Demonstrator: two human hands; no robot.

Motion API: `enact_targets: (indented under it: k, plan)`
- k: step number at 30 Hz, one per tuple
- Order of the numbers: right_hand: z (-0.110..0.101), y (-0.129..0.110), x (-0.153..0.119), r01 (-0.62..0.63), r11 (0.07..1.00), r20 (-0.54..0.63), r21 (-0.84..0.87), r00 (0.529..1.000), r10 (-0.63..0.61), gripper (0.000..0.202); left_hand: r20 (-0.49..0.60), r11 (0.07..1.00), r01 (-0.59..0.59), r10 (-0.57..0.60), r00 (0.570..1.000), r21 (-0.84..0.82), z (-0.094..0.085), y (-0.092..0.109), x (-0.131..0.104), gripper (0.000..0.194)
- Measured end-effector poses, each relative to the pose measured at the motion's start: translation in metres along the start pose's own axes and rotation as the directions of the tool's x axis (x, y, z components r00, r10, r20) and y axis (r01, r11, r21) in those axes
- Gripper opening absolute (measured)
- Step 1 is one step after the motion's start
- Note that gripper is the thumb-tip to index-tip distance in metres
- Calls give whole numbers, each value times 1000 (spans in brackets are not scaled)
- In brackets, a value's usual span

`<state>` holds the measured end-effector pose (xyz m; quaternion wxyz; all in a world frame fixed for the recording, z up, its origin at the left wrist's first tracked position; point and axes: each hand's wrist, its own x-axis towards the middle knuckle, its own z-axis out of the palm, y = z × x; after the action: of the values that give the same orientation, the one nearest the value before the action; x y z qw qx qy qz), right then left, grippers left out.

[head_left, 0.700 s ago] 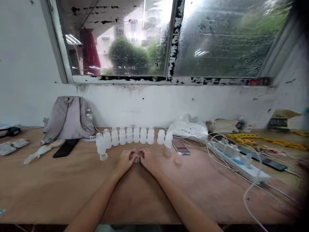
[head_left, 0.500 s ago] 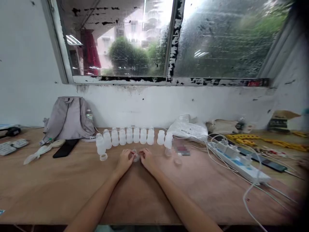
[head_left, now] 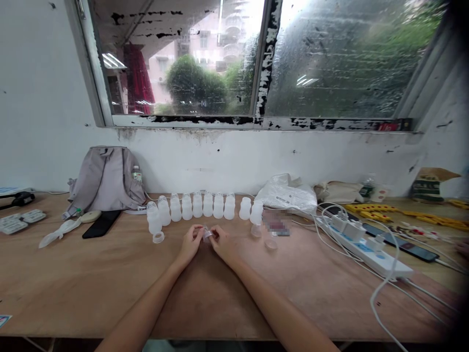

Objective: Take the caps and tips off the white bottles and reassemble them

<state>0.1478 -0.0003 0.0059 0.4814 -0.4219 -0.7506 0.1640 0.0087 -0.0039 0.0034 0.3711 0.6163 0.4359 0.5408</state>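
Note:
My left hand and my right hand meet over the middle of the wooden table. Between their fingertips is a small clear plastic piece, pinched from both sides. Behind them several white bottles stand in a curved row, many with clear domed tops. A pale ring lies by the leftmost bottle. On the right, two bottles stand a little apart from the row. Near them, a clear domed part and a translucent ring rest on the table.
A grey backpack leans on the wall, behind a black phone. A plastic bag lies back right. Beside it, a power strip trails white cables. Yellow strips lie far right.
My right fingertips have closed in on the clear piece, which now looks raised and tilted between both hands. The whole view has shifted slightly.

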Motion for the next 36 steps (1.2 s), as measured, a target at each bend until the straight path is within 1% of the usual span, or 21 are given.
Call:
enact_targets:
  k: [2, 5, 8, 13, 16, 21, 26, 30, 33, 36]
  plan:
    - [0, 1, 1, -53, 999, -35, 2, 998, 53, 6, -3, 1000, -20, 20, 1000, 11, 2, 1, -3, 28]
    - [-1, 1, 1, -95, 995, -57, -9, 994, 94, 4, 28, 988, -85, 82, 996, 132, 3, 5, -7, 25]
    - [-3, -2, 1, -116, 993, -13, 13, 993, 116, 5, 47, 967, -117, 109, 993, 228, 3, 9, -9, 21]
    - [-4, -5, 1, -117, 981, 83, 158, 991, 104, 14, 15, 959, -109, 109, 994, 260, 0, 10, -8, 20]
    - [-3, -4, 1, -151, 964, 89, 221, 987, 134, 18, 7, 953, -103, 105, 994, 285, 0, 11, -8, 20]
    - [-1, 0, 2, -170, 951, 104, 258, 984, 147, 18, 12, 939, -91, 93, 996, 330, 2, 14, -9, 21]
    - [3, 1, 1, -183, 949, 125, 256, 980, 155, 15, 31, 908, -114, 110, 993, 404, 2, 15, -10, 13]
    - [5, -1, 0, -149, 970, 78, 193, 988, 136, 14, 30, 904, -126, 125, 992, 408, 2, 14, -10, 9]
    - [5, -1, 0, -162, 972, 61, 171, 986, 154, 16, 29, 923, -128, 126, 992, 362, 3, 14, -11, 12]
    - [4, 0, 0, -181, 966, 44, 186, 983, 176, 18, 40, 944, -114, 107, 993, 310, 2, 14, -11, 14]
